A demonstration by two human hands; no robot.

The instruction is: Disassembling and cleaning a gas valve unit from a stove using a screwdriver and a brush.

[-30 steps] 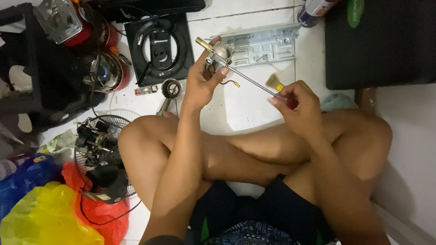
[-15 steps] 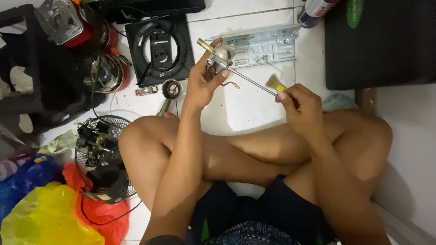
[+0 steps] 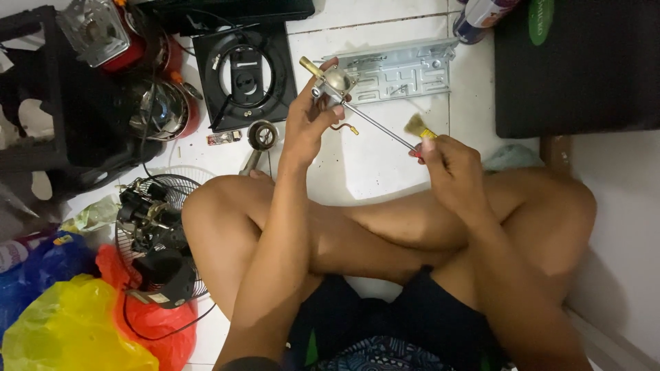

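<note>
Two hands work one silvery valve (image 3: 335,82) — brass-tipped, left grip (image 3: 309,117) closed round it — right grip (image 3: 447,165) pinching a screwdriver (image 3: 381,127).

Spray can (image 3: 481,15): seen at the top edge, right of centre; cylindrical, lying tilted, wrapped in a blue, white and red label; partly cut off by the frame.
Green label (image 3: 541,12): placed on the black case at the top right; rounded, green with white print; cut by the frame edge.
Yellow bag (image 3: 65,330): bunched at the bottom left corner; crumpled plastic.
Blue bag (image 3: 38,264): set just above the yellow one; crumpled.
Red bag (image 3: 148,323): beside the yellow one, under a dismantled fan.
Screens: none seen.
</note>
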